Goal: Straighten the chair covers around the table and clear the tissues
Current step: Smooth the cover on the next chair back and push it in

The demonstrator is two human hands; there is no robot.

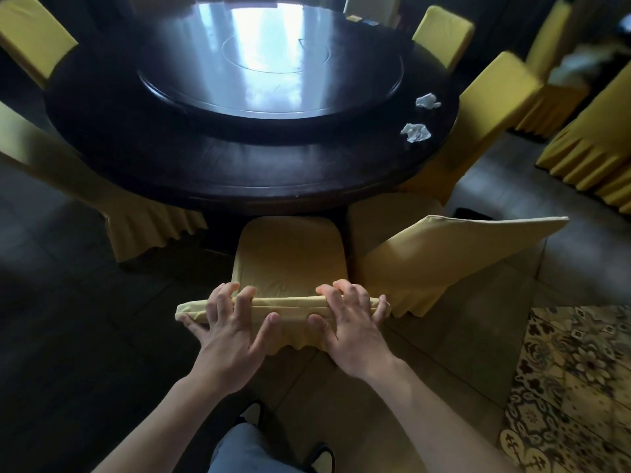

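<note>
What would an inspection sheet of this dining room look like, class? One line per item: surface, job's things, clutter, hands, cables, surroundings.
Surface: dark round table with a glossy turntable.
Job's things: yellow chair cover at the near chair; two crumpled tissues on the table's right side.
Clutter: nothing seen.
Hands: left hand and right hand grip the chair back's top edge.
Cables: nothing seen.
Surroundings: more yellow-covered chairs, tiled floor, patterned rug.
</note>
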